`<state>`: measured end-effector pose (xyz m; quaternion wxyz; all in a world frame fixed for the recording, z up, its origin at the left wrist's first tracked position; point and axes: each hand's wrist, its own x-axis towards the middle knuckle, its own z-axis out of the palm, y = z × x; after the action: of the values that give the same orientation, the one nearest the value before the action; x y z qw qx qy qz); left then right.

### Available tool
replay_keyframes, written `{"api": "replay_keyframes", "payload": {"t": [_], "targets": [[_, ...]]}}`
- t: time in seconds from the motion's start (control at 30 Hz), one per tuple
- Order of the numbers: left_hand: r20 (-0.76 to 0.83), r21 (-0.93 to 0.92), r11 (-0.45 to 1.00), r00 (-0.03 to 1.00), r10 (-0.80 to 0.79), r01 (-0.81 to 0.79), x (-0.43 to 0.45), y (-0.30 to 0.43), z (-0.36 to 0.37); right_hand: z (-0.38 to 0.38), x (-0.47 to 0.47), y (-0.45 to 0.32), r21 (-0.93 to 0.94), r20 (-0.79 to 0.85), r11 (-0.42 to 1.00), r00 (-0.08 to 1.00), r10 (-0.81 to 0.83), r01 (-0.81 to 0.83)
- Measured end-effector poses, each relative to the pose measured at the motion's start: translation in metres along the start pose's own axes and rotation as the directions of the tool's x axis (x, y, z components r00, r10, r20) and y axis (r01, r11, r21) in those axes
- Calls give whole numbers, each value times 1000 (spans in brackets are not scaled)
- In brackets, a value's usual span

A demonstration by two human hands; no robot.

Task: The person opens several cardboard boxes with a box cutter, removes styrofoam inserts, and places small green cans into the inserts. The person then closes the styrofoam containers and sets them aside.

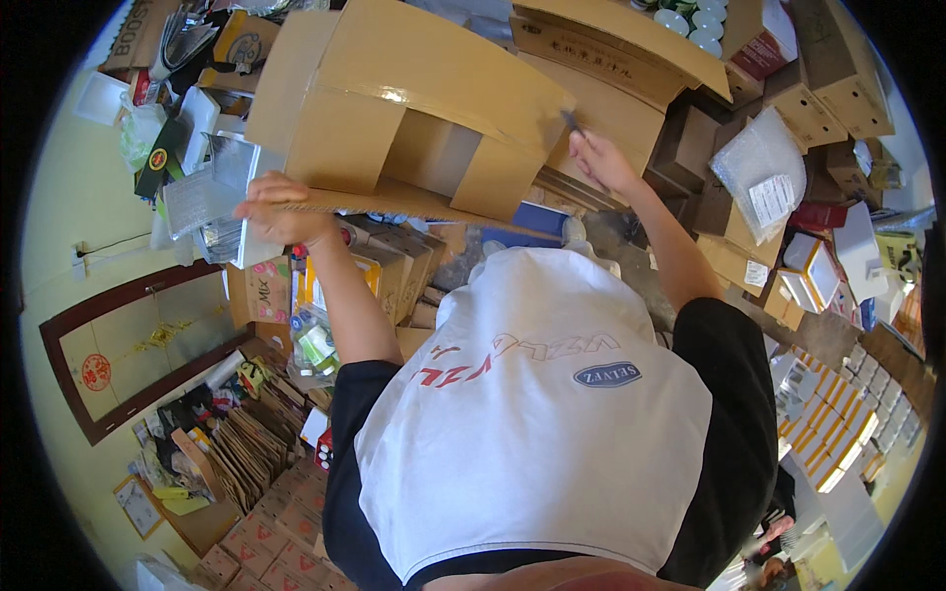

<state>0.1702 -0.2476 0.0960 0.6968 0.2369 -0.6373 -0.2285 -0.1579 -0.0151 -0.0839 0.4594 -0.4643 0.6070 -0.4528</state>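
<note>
A large brown cardboard box (436,59) lies before me, with clear tape along one face and a gap between its flaps. My left hand (284,209) grips the near flap (369,199) at its left end, fingers curled over the corrugated edge. At the box's right side, my right hand (600,159) is closed around a slim dark tool (569,120). The tool's tip is at the box's right edge; blur hides whether it is a knife and whether it cuts in.
Behind on the right is another opened carton (591,63) with a printed flap. Cartons and a bubble-wrap package (761,166) crowd the right side. Foam trays (196,125) lie left, above a framed panel (148,347). A person (776,528) is partly visible at lower right.
</note>
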Motion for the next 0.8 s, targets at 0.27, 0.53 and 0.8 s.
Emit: {"api": "replay_keyframes", "payload": {"t": [0.27,0.53,0.8], "targets": [[-219,-92,994,972,-81,62,18,34,-37,43,-1,-18,-690,-261,723,922,-288,31],[-322,-109,994,946,-43,9,20,54,-93,17,24,57,-441,-610,857,789,-69,-266],[-354,-243,966,920,-170,85,10,78,-121,67,40,-137,-204,185,783,809,-559,587]]}}
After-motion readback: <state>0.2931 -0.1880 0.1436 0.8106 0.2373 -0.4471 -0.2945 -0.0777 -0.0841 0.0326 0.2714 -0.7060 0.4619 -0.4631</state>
